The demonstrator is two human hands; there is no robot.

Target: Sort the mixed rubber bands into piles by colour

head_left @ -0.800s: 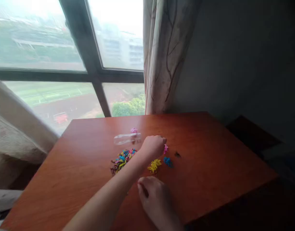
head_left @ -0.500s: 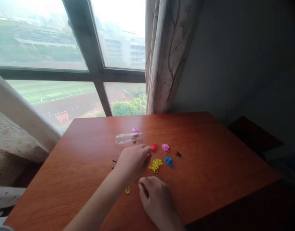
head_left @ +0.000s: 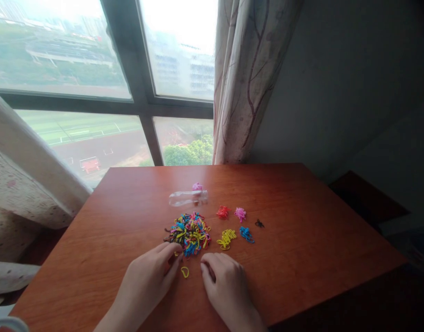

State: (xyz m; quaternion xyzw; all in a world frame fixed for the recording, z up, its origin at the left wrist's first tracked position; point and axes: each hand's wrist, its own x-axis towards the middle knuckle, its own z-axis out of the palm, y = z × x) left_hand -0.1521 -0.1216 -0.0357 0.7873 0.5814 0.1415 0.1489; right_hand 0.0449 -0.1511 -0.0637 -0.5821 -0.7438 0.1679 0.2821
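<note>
A heap of mixed coloured rubber bands [head_left: 190, 233] lies mid-table. To its right sit small sorted clusters: red [head_left: 223, 212], pink [head_left: 240, 214], yellow [head_left: 226, 238], blue [head_left: 247, 234] and a few black bands [head_left: 259, 223]. A single yellow band [head_left: 185, 272] lies between my hands. My left hand [head_left: 150, 279] rests on the table, its fingertips pinched at the heap's near edge. My right hand [head_left: 226, 289] lies on the table with fingers curled loosely, holding nothing I can see.
A clear plastic bottle [head_left: 187, 198] lies on its side behind the heap, a pink cap [head_left: 197, 186] beside it. The wooden table [head_left: 301, 249] stands against a window with a curtain [head_left: 246, 83]. A cushion [head_left: 21, 193] sits at left.
My left hand drew back from the red cluster to the near edge of the heap, uncovering the heap. The right hand stayed put.
</note>
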